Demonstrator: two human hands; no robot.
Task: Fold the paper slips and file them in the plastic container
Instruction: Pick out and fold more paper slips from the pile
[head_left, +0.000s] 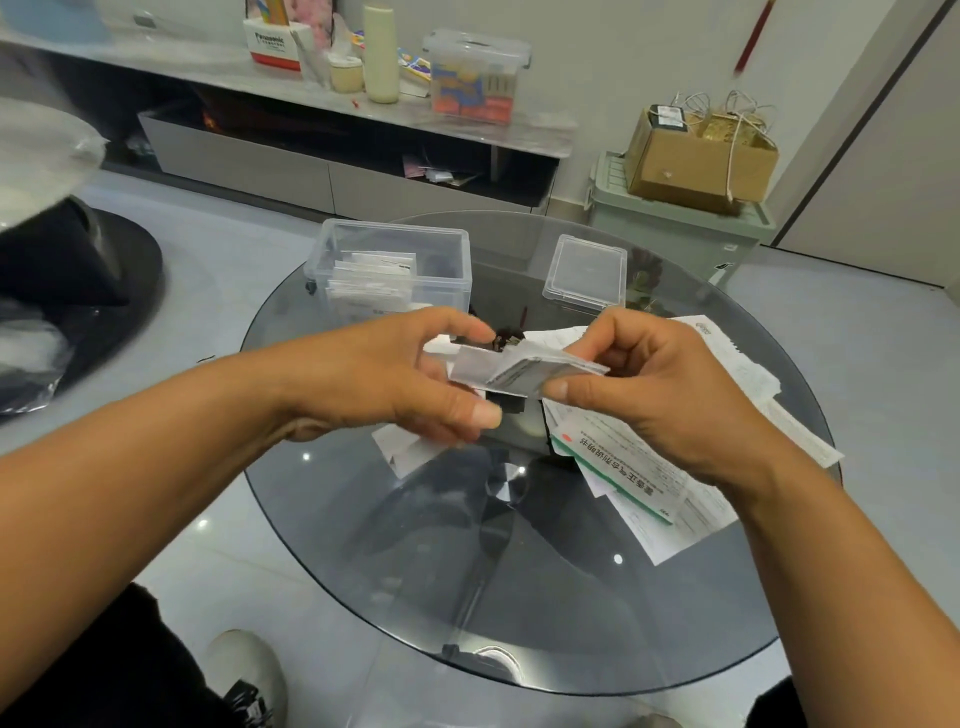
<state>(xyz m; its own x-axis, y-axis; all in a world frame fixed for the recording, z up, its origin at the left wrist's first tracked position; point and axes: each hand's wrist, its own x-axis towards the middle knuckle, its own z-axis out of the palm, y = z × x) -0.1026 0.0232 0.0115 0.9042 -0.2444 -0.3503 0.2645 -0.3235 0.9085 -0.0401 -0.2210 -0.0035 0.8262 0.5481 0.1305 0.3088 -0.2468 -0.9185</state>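
Nearest the camera, a shoe rests on the floor below the round glass table. Above the table's middle, both hands hold 1 folded paper slip between them: the left hand has its grip closed on the slip's left end, thumb beneath and fingers curled over the top, while the right hand pinches the right end between thumb and curled fingers. Under and to the right of the right hand's grip, a loose pile of unfolded slips lies spread on the table, 1 with a green edge and red dot facing up. Another small slip lies on the glass just below the left hand's grip. Beyond the left hand stands the clear plastic container, open at the top, with folded slips standing in its left part. Beyond the right hand, well apart from the container, its clear lid lies flat on the table. Farther off, a cardboard box sits on a green bin, and a long shelf carries bottles and boxes.
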